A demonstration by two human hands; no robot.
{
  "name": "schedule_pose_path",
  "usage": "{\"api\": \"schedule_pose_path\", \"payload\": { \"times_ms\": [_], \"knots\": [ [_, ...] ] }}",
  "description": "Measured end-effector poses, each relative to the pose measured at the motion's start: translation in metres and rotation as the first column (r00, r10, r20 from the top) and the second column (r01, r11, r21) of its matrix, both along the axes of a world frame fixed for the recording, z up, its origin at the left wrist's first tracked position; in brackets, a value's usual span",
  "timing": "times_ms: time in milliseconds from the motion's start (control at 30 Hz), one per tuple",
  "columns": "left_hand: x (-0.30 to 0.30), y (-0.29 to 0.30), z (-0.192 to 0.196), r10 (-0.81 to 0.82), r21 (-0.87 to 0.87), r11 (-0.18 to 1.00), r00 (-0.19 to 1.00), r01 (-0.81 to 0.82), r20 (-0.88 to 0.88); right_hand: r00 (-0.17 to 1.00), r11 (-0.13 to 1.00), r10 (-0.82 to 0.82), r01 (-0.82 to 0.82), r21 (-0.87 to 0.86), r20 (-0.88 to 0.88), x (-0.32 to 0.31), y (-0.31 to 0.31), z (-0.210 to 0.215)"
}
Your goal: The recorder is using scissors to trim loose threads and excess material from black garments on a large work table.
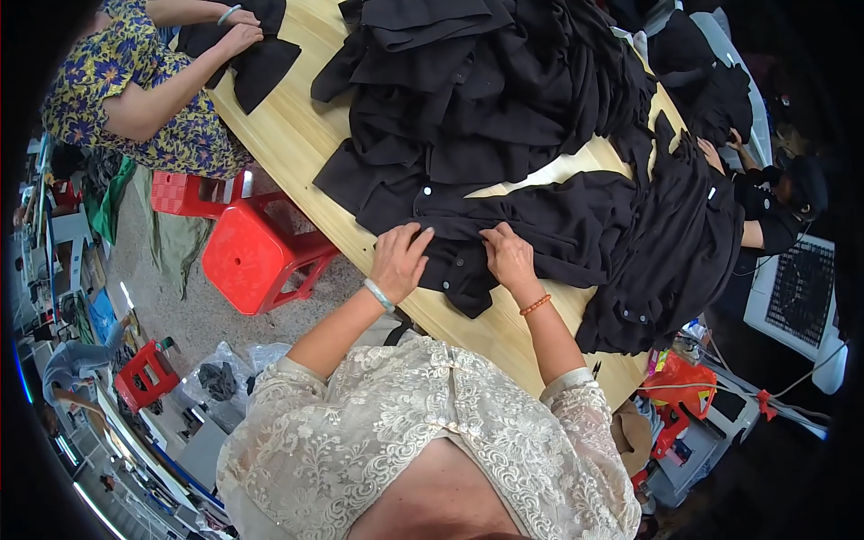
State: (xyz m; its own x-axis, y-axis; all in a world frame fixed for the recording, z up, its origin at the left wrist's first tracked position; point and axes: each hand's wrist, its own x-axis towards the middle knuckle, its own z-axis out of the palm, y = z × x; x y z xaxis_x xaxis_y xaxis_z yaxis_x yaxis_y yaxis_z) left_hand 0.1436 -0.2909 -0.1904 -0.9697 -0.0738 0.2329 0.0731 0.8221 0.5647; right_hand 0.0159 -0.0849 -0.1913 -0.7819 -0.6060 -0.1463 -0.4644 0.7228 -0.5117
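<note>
A black buttoned garment (540, 216) lies across the near side of the wooden table, with a few pale buttons showing along its edge. My left hand (399, 259), wearing a pale bangle, has its fingers bent onto the garment's left part, close to a button. To the right, my right hand (510, 258), with an orange bead bracelet, pinches a fold of the same cloth. Between the two hands a flap with dark buttons hangs toward me. Some fingertips are hidden by the hands themselves. Just beyond rises a large heap of black garments (504, 99).
At the far left a person in a floral top (148, 85) handles black cloth (265, 72) on the table (297, 135). Another person (765, 202) reaches in from the right, by more black garments (675, 243). Red plastic stools (238, 256) stand on the floor at left.
</note>
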Motion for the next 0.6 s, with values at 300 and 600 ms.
{"api": "schedule_pose_path", "payload": {
  "times_ms": [300, 600],
  "knots": [
    [-0.044, 0.020, -0.038, -0.084, -0.071, 0.995, 0.991, 0.077, -0.101, 0.883, 0.991, -0.116, 0.132, -0.004, 0.455, -0.030, 0.005, 0.015],
    [-0.044, 0.007, -0.026, -0.023, 0.100, 0.994, 0.997, 0.031, -0.078, 0.992, 0.982, 0.117, -0.122, -0.144, -0.043, 0.017, -0.038, 0.036]
  ]
}}
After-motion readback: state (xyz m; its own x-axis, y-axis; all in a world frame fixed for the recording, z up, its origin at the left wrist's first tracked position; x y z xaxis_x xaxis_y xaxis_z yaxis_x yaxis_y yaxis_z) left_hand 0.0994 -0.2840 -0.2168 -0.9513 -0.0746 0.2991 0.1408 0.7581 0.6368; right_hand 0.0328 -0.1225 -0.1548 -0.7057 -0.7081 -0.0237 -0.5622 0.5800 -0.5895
